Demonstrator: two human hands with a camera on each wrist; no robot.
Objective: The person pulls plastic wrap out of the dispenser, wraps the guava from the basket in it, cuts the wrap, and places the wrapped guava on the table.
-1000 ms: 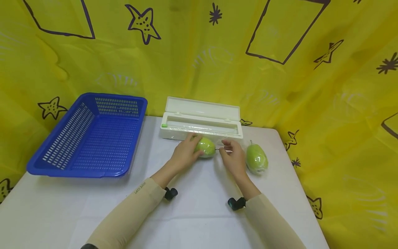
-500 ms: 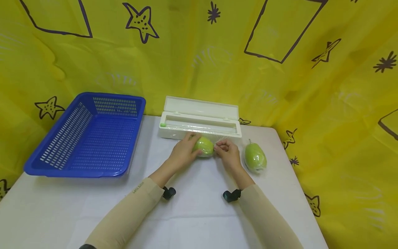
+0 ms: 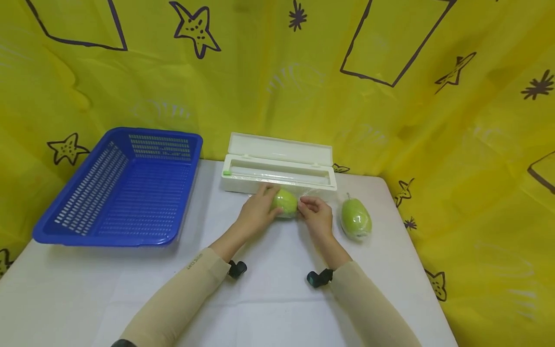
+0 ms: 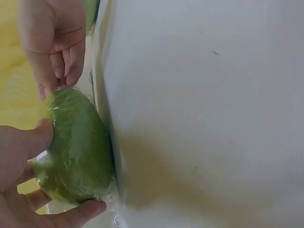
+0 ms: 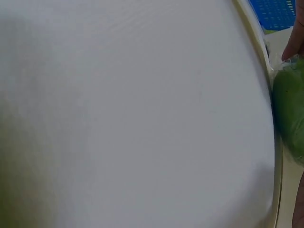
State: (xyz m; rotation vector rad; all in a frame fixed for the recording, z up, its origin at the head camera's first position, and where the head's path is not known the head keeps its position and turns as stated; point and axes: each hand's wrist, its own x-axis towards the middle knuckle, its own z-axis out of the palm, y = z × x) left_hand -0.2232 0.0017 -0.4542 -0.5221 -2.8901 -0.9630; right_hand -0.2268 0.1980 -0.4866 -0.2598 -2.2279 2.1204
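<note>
A green oval fruit with a thin stem, wrapped in shiny cling film, lies just in front of the white cling film box. My left hand grips its left end, and the left wrist view has the thumb and fingers spread round the wrapped fruit. At the stem end, my right hand pinches the gathered cling film between thumb and fingertips; the stem is hidden there. A second wrapped green fruit, stem pointing away, lies to the right of my right hand.
The box's lid stands raised at the back, with a film roll inside and a small green slider at its left. A blue plastic basket stands on the left of the white table. Behind hangs a yellow curtain.
My right hand has moved left to the fruit's stem end, and its fingers have closed over the stem and film there. The left hand keeps its grip on the fruit.
</note>
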